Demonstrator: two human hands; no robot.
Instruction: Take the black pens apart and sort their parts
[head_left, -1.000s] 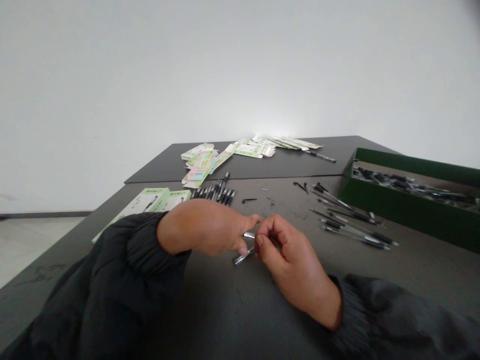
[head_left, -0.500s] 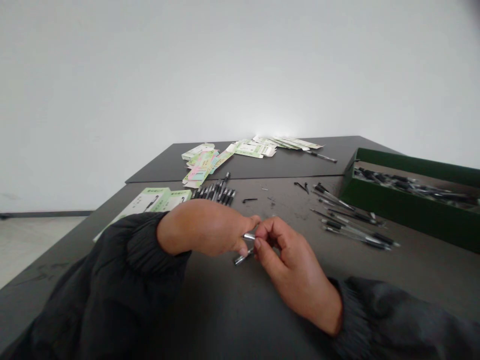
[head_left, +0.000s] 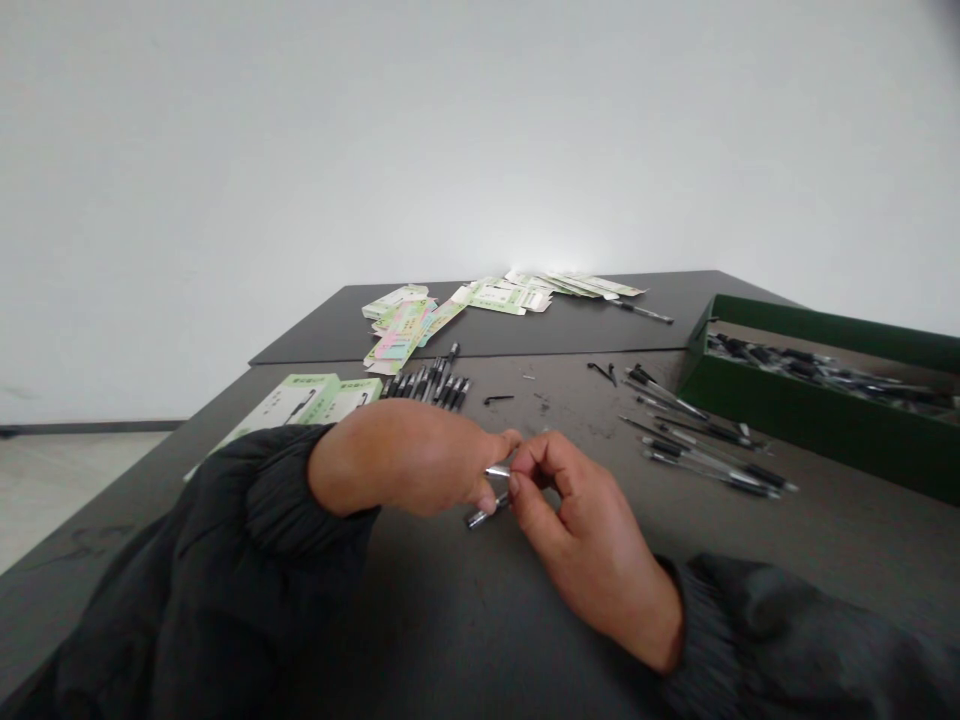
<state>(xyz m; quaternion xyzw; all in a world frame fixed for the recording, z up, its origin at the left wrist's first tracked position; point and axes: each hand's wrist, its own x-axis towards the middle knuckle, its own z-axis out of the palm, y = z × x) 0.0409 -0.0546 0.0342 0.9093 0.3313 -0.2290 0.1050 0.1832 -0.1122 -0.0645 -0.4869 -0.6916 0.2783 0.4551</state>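
Over the near middle of the table, my left hand [head_left: 412, 455] and my right hand [head_left: 592, 530] meet fingertip to fingertip. A short silvery, clear length of a pen [head_left: 498, 471] shows between them. My left fingers are closed round one end of it, and my right thumb and forefinger pinch the other end. The rest of the pen is hidden by the hands. Just below the fingers a clear, dark-ended pen piece [head_left: 478, 518] shows, its other end covered by my right fingers; whether it lies on the table or is held, I cannot tell.
Several black pens [head_left: 431, 383] lie in a row beyond my left hand, beside green-and-white boxes [head_left: 300, 398]. Flattened cartons [head_left: 499, 297] lie at the back. Loose pens and refills [head_left: 705, 460] are spread at right, by a green box [head_left: 787, 420] of pens. Small black clips [head_left: 602, 373] lie mid-table.
Both hands keep almost the same grip and place. The whole view has shifted very slightly; nothing has visibly been taken up or let go.
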